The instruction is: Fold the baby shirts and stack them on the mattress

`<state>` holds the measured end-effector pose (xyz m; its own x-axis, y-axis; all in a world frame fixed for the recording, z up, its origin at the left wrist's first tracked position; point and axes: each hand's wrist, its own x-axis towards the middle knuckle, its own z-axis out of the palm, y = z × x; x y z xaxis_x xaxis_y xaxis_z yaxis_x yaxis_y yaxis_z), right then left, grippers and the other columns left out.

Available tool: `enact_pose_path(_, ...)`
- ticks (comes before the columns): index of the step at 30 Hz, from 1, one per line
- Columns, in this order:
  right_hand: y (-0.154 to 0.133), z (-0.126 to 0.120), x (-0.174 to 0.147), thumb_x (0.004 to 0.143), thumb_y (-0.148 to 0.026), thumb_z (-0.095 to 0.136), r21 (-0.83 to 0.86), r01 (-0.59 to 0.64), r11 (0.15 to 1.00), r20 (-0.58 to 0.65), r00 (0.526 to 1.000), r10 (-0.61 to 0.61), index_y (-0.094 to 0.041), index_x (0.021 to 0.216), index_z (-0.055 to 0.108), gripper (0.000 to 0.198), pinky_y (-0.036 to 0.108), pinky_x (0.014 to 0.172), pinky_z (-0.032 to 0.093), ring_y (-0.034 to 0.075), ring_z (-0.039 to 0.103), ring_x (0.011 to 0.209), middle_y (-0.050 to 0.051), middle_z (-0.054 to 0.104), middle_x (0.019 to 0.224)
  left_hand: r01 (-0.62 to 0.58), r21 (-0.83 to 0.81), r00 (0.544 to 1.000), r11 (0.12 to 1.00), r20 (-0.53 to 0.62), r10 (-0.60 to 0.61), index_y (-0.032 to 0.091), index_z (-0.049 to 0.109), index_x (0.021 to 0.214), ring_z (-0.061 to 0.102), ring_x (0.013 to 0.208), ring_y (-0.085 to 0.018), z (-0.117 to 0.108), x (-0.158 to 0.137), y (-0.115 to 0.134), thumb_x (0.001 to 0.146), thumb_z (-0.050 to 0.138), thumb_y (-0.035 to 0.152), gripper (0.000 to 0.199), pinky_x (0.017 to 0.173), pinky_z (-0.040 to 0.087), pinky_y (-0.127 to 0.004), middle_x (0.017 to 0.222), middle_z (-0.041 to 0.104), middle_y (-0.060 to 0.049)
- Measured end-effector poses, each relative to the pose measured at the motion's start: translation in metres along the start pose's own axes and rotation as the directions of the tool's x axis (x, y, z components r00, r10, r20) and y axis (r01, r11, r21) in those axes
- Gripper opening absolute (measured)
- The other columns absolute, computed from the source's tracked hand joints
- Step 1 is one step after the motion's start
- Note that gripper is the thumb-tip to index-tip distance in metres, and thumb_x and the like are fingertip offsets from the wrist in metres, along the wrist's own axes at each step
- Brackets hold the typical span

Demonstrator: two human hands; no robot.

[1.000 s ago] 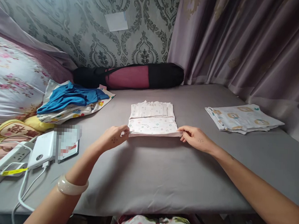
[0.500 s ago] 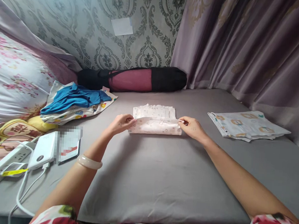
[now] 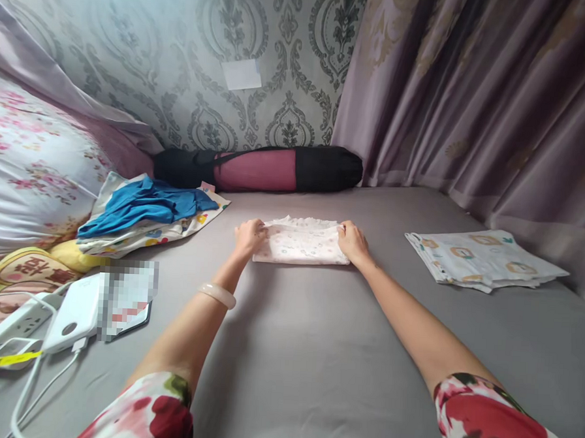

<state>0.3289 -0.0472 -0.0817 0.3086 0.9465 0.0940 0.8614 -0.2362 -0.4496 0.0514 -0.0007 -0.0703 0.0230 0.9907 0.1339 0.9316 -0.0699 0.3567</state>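
Observation:
A folded pale pink garment (image 3: 303, 244) with a small faint print lies flat on the grey sheet in the middle, its frilled edge at the far side. My left hand (image 3: 249, 235) is closed on the left far corner of the folded flap. At the right far corner, my right hand (image 3: 354, 240) pinches the same flap between thumb and fingers. The fingertips of both hands are partly hidden by the cloth and the hands themselves.
A blue cloth (image 3: 151, 202) lies on printed fabric at the left. Nearer are a power bank (image 3: 74, 312), a phone (image 3: 134, 296) and a power strip (image 3: 9, 331) with cables. A white printed cloth (image 3: 486, 258) is folded at right; a long black-and-pink bag (image 3: 256, 169) lies by the wall.
Both hands have moved away from me and slightly closer together, carrying the raised near edge of the garment over onto its far part. The camera view has shifted a little.

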Motion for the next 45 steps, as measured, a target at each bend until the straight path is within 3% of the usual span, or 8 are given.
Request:
enact_pose_path(9, -0.007, 0.004, 0.013, 0.103, -0.033, 0.029, -0.089, -0.001, 0.996, -0.025, 1.000, -0.001, -0.017, 0.125, 0.051, 0.035, 0.034, 0.080, 0.044, 0.028, 0.064, 0.103, 0.017, 0.066, 0.116, 0.087, -0.124, 0.994, 0.988, -0.054, -0.094, 0.019, 0.059, 0.108, 0.062, 0.105, -0.028, 0.023, 0.013, 0.010, 0.092, 0.037, 0.021, 0.028, 0.082, 0.044, -0.035, 0.110, 0.068, -0.015)
enact_pose_path(21, -0.004, 0.016, 0.026, 0.103, -0.035, 0.029, -0.136, -0.016, 0.991, -0.001, 1.000, 0.016, -0.017, 0.123, 0.051, 0.034, 0.035, 0.084, 0.044, 0.028, 0.063, 0.106, 0.018, 0.065, 0.116, 0.018, -0.116, 0.991, 0.993, -0.133, -0.033, 0.015, 0.051, 0.116, 0.062, 0.101, -0.029, 0.047, 0.017, 0.008, 0.096, 0.028, 0.024, 0.032, 0.080, 0.044, -0.036, 0.113, 0.061, -0.019)
enact_pose_path(27, 0.002, 0.019, 0.033, 0.099, -0.040, 0.040, -0.061, -0.092, 0.994, -0.004, 0.996, 0.092, -0.015, 0.120, 0.056, 0.036, 0.035, 0.085, 0.045, 0.030, 0.063, 0.106, 0.018, 0.067, 0.112, 0.033, -0.170, 0.988, 0.985, -0.146, -0.058, 0.014, 0.047, 0.115, 0.060, 0.108, -0.030, 0.055, 0.017, 0.005, 0.094, 0.035, 0.028, 0.028, 0.084, 0.045, -0.037, 0.115, 0.062, -0.019)
enact_pose_path(31, 0.018, 0.010, 0.037, 0.100, -0.040, 0.034, 0.095, -0.124, 0.988, 0.057, 0.991, 0.119, -0.014, 0.101, 0.066, 0.041, 0.028, 0.080, 0.046, 0.023, 0.067, 0.093, 0.014, 0.072, 0.095, 0.096, -0.186, 0.981, 0.978, -0.149, -0.124, 0.014, 0.050, 0.111, 0.060, 0.107, -0.029, 0.049, 0.018, -0.004, 0.090, 0.043, 0.035, 0.030, 0.087, 0.045, -0.036, 0.112, 0.063, -0.019)
enact_pose_path(34, 0.037, 0.000, 0.026, 0.098, -0.037, 0.036, 0.164, -0.091, 0.982, 0.115, 0.991, 0.073, -0.015, 0.090, 0.068, 0.039, 0.025, 0.069, 0.045, 0.018, 0.065, 0.075, 0.008, 0.072, 0.079, 0.136, -0.186, 0.985, 0.973, -0.081, -0.153, 0.016, 0.057, 0.096, 0.063, 0.096, -0.026, 0.036, 0.010, -0.019, 0.086, 0.049, 0.042, 0.029, 0.081, 0.047, -0.033, 0.094, 0.067, -0.013)
enact_pose_path(38, 0.058, -0.010, -0.004, 0.092, -0.044, 0.046, 0.198, 0.060, 0.978, 0.125, 0.988, -0.086, -0.017, 0.079, 0.068, 0.038, 0.024, 0.064, 0.042, 0.017, 0.061, 0.072, 0.004, 0.069, 0.073, 0.163, -0.240, 0.980, 0.957, 0.152, -0.129, 0.018, 0.060, 0.072, 0.060, 0.067, -0.021, 0.015, -0.015, -0.040, 0.081, 0.052, 0.054, 0.038, 0.060, 0.043, -0.028, 0.062, 0.058, -0.003)
enact_pose_path(41, 0.064, -0.011, -0.024, 0.084, -0.050, 0.055, 0.264, 0.130, 0.956, 0.190, 0.965, -0.184, -0.018, 0.076, 0.068, 0.035, 0.024, 0.065, 0.042, 0.016, 0.060, 0.073, 0.002, 0.070, 0.077, 0.125, -0.323, 0.970, 0.938, 0.239, -0.047, 0.017, 0.064, 0.073, 0.054, 0.057, -0.017, 0.003, -0.035, -0.050, 0.075, 0.056, 0.061, 0.045, 0.052, 0.038, -0.026, 0.053, 0.052, 0.001)
enact_pose_path(45, 0.059, -0.010, -0.035, 0.076, -0.039, 0.065, 0.226, 0.141, 0.964, 0.254, 0.947, -0.198, -0.019, 0.080, 0.069, 0.021, 0.023, 0.062, 0.041, 0.015, 0.061, 0.071, 0.001, 0.069, 0.077, 0.096, -0.351, 0.966, 0.931, 0.258, -0.002, 0.017, 0.069, 0.080, 0.053, 0.055, -0.016, -0.001, -0.047, -0.055, 0.066, 0.066, 0.058, 0.044, 0.050, 0.037, -0.025, 0.055, 0.054, 0.001)
